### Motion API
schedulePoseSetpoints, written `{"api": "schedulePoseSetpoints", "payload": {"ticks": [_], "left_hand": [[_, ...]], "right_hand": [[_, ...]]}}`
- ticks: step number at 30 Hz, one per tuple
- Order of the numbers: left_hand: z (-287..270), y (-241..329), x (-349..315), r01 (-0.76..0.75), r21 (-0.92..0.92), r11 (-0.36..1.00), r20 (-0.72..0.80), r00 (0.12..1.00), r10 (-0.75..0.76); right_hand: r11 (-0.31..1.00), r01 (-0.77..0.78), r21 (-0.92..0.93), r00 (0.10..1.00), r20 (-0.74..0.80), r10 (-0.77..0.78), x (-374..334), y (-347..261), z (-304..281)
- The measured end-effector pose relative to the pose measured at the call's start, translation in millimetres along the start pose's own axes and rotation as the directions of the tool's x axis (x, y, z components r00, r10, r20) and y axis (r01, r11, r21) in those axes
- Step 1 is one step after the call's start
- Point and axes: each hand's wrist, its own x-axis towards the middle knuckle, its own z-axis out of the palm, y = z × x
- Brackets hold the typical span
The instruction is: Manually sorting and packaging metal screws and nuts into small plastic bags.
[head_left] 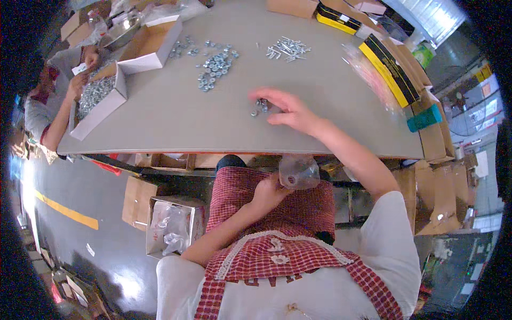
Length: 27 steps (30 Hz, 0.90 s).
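Below the table's front edge, my left hand (268,193) grips a clear plastic cup-like container (300,173) by its left side, over my lap. Above the grey tabletop (176,120) my right hand (288,110) has its fingers curved and its thumb apart. A few small metal nuts (255,113) lie by its fingertips, partly covered by them. Farther off to the left spreads a larger pile of shiny metal nuts (217,64). A heap of thin screws or pins (289,49) lies at the far middle.
At the left, another person's hands (80,82) work beside a white box (118,90) full of small metal parts. An open carton (154,45) stands behind it. Black-and-yellow boxes (389,69), clear plastic bags (373,80) and a teal roll (424,118) line the right edge.
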Motion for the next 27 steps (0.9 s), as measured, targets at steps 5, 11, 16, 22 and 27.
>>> {"api": "schedulePoseSetpoints", "payload": {"ticks": [5,11,16,22,27], "left_hand": [[22.1,3.2,11.3,-0.009,-0.102,0.995,0.090,0.996,0.018],[53.2,-15.5,29.7,-0.113,0.227,0.967,0.081,0.992,0.097],[26.2,27.0,25.7,-0.002,-0.108,0.994,0.078,0.997,0.010],[23.8,37.0,27.0,-0.348,0.140,0.927,-0.243,0.896,0.373],[15.9,35.8,22.0,0.042,-0.155,0.987,-0.096,0.994,-0.058]], "right_hand": [[0.903,0.289,-0.317,0.949,-0.026,-0.313,4.6,3.4,20.6],[0.956,0.235,-0.174,0.964,-0.084,-0.253,-21.3,-2.6,18.9],[0.960,0.240,-0.142,0.968,-0.044,-0.248,-75.9,-21.2,-0.1],[0.953,0.057,0.297,0.988,0.118,-0.096,-117.3,-54.6,2.3],[0.843,-0.148,-0.517,0.955,-0.298,-0.015,-54.1,27.9,-40.2]]}}
